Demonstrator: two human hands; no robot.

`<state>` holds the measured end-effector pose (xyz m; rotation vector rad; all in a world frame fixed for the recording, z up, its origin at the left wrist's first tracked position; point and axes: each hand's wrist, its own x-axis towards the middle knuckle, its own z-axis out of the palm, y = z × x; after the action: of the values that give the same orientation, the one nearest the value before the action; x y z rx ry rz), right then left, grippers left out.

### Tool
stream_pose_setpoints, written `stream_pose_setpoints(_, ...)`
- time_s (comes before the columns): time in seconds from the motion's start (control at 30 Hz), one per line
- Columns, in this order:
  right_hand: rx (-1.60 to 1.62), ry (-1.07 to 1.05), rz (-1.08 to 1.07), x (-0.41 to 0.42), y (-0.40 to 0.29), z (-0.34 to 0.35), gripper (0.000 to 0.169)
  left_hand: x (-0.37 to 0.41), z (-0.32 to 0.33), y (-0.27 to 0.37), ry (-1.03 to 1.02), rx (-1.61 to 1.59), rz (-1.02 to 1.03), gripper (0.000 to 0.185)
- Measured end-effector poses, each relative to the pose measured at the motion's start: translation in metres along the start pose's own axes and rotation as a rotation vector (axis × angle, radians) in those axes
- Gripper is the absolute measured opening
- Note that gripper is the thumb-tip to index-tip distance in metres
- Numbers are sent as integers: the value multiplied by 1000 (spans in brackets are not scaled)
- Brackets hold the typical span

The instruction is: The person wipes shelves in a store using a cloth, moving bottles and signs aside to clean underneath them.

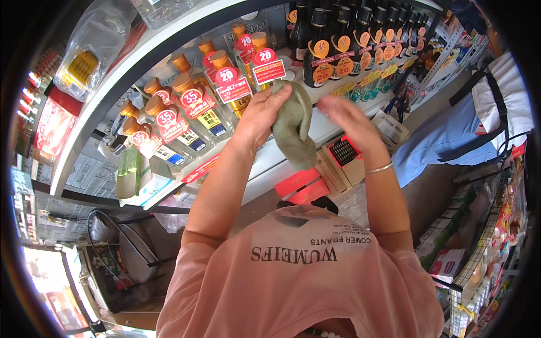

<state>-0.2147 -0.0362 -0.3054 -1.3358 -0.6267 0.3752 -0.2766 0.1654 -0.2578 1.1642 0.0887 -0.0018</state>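
My left hand grips a folded olive-green cloth, thumb pressed on its top edge. The cloth's lower end hangs down in front of the shelf edge. Just right of the cloth, my right hand is raised with nothing in it, its extended fingers blurred. A bangle circles the right wrist. Beyond my left hand stand clear glass bottles with orange-brown caps and red neck tags. Dark glass bottles with round orange tags line the shelf beyond my right hand.
A white shelf board runs across before me, with a curved upper shelf at left. Below lie a red box and cardboard cartons. A person in blue trousers stands at right, near a wire rack. A chair is at lower left.
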Motion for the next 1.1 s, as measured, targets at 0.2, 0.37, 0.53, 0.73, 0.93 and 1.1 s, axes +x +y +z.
stream_pose_setpoints(0.2,105,-80,169,-16,28,6,43,12,14,-3,-149,18,-11,40)
stream_pose_setpoints(0.37,529,-11,89,-17,0,-3,38,28,0,-10,-144,553,77,39)
stream_pose_setpoints(0.53,627,104,44,-11,-1,9,34,27,3,-57,242,607,417,53)
stream_pose_setpoints(0.73,538,246,14,-9,1,11,32,7,20,-73,-88,711,221,39)
stream_pose_setpoints(0.93,470,496,-47,-9,-5,-5,37,15,-2,-93,-146,801,518,21)
stream_pose_setpoints(1.1,263,587,28,-10,-17,-28,40,23,-15,-85,21,136,-54,28)
